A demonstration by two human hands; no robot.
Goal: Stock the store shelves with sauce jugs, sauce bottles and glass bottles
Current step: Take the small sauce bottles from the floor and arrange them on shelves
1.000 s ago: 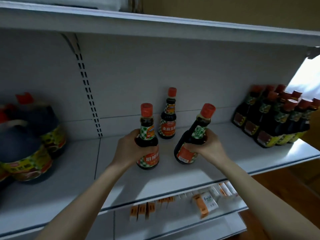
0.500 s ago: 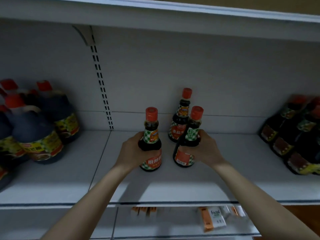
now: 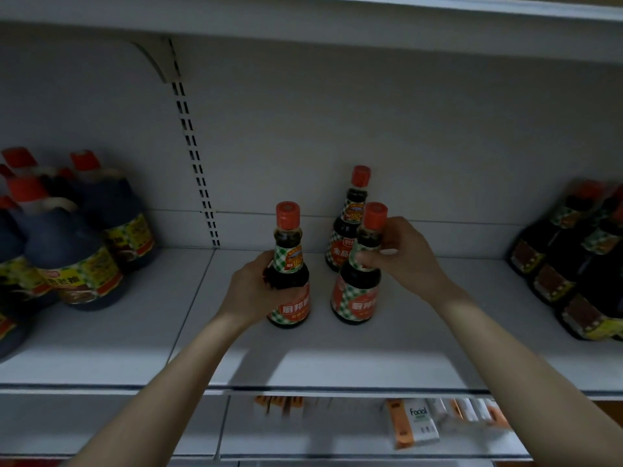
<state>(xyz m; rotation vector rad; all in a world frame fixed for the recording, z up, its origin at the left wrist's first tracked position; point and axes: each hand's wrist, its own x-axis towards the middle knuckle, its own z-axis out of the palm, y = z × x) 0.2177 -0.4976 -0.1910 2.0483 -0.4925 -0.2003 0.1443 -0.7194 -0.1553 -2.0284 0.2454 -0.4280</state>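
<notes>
Three dark sauce bottles with orange-red caps stand upright on the white shelf. My left hand grips the left bottle round its body. My right hand pinches the neck of the right bottle, just below its cap; the bottle's base sits on the shelf. A third bottle stands behind it near the back wall, touched by neither hand.
Large dark sauce jugs with red caps crowd the shelf's left end. A group of dark bottles fills the right end. Below, a lower shelf holds small boxes. A slotted upright runs down the back wall.
The right bottle went from tilted to upright on the shelf, and my right hand slid from its body up to its neck. The left hand kept its hold.
</notes>
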